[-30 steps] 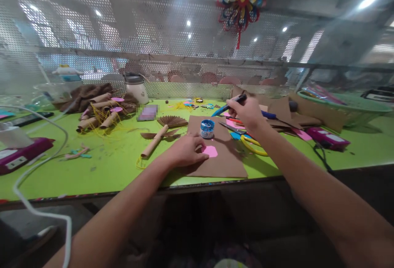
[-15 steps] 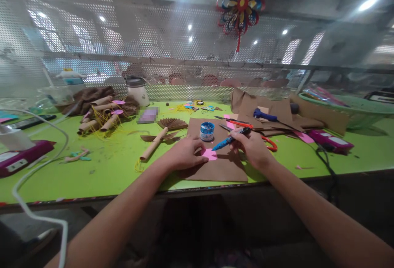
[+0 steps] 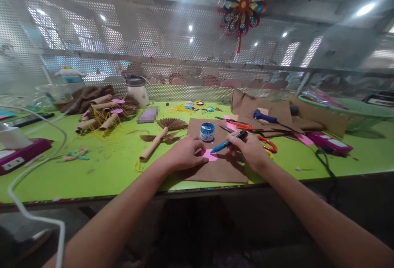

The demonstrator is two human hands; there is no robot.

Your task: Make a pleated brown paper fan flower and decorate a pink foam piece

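A small pink paper piece [image 3: 211, 155] lies on a sheet of brown paper [image 3: 227, 169]. My left hand [image 3: 186, 153] grips its left edge, fingers curled and thumb pressed on it against the sheet. In my right hand [image 3: 248, 149] is a blue marker [image 3: 226, 142], held like a pen and slanted down. Its tip is at the pink paper's upper part; whether it touches I cannot tell. Just behind stands an uncapped jar of blue paint [image 3: 207, 131]. Beyond the right hand lie orange-handled scissors [image 3: 243, 124] and another pair with red handles [image 3: 271, 143], partly hidden by that hand.
Left of the sheet lies a cardboard tube with pleated brown paper [image 3: 155, 143]. Further left are several paper rolls with yellow string [image 3: 101, 114] and a white cable [image 3: 40, 214]. Folded brown paper [image 3: 277, 112], a blue-handled tool [image 3: 264, 115] and a green basket [image 3: 363, 114] stand right.
The marker in my right hand has shifted slightly left and down, with its tip further over the pink paper. My left hand has stayed in place.
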